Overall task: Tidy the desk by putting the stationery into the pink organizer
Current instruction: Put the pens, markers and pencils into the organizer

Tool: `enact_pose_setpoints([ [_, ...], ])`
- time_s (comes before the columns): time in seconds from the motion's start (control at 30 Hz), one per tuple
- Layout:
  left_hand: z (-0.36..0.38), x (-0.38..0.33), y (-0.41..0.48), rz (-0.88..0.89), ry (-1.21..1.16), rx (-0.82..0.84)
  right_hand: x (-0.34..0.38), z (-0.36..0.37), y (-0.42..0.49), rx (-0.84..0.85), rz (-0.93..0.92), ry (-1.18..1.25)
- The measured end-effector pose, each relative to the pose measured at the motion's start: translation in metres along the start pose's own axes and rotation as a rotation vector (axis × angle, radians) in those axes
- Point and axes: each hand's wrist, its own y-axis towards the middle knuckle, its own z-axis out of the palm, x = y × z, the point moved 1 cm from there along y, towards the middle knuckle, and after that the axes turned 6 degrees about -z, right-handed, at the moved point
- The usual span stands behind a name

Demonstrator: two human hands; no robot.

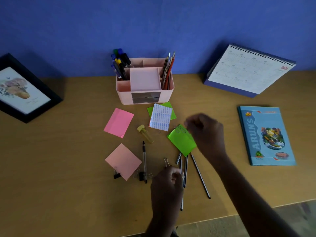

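Observation:
The pink organizer [123, 93] stands at the back of the desk, with markers [120, 63] in its left slot and pencils [168, 71] in its right one. My left hand [166, 183] is shut on a dark pencil [181, 203] near the front edge; more pencils [185, 168] lie beside it. My right hand [206, 132] hovers blurred over a green note pad [182, 142] with paper clips [180, 130] on it; whether it holds anything is unclear. Pink note pads [119, 122] [123, 161], a pen [144, 159] and binder clips [117, 175] lie scattered.
A framed picture [22, 89] leans at the far left. A desk calendar [248, 71] stands at the back right, and a blue notebook [266, 135] lies on the right. A small yellow-capped tube [144, 132] and a white printed pad [160, 119] over green notes sit near the organizer.

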Motion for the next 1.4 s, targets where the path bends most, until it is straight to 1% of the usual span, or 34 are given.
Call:
enact_pose_setpoints([
  [0.13,0.006,-0.003,0.001,0.025,0.042,-0.042,-0.039,-0.006,-0.069,0.087,0.031,-0.126],
  [0.27,0.011,-0.005,0.012,0.070,0.084,-0.101,-0.056,-0.001,-0.104,0.175,0.008,-0.357],
  [0.4,0.013,-0.011,0.026,0.088,0.189,-0.125,-0.054,0.002,-0.110,0.118,-0.011,-0.424],
  [0.53,0.016,-0.010,0.024,0.050,0.254,-0.081,-0.057,0.000,-0.108,0.109,0.025,-0.443],
  [0.67,0.016,-0.001,0.004,-0.039,0.252,-0.007,-0.061,-0.013,-0.101,0.088,0.114,-0.357],
  [0.8,0.017,0.012,-0.014,-0.098,0.285,0.084,-0.045,-0.032,-0.086,0.038,0.208,-0.064],
  [0.87,0.017,0.018,-0.018,-0.100,0.312,0.102,-0.029,-0.039,-0.070,0.042,0.224,0.033],
  [1.0,0.015,0.020,-0.019,-0.101,0.304,0.087,0.006,-0.047,-0.022,-0.018,0.173,0.234],
  [1.07,0.015,0.020,-0.020,-0.087,0.313,0.067,0.024,-0.048,0.006,-0.059,0.106,0.320],
  [1.17,0.017,0.021,-0.023,-0.038,0.317,0.019,0.052,-0.046,0.049,-0.127,-0.021,0.383],
  [1.3,0.021,0.020,-0.025,-0.025,0.354,-0.008,0.080,-0.035,0.103,-0.267,-0.156,0.333],
  [1.4,0.024,0.017,-0.025,-0.050,0.378,0.072,0.088,-0.019,0.132,-0.312,-0.242,0.230],
])
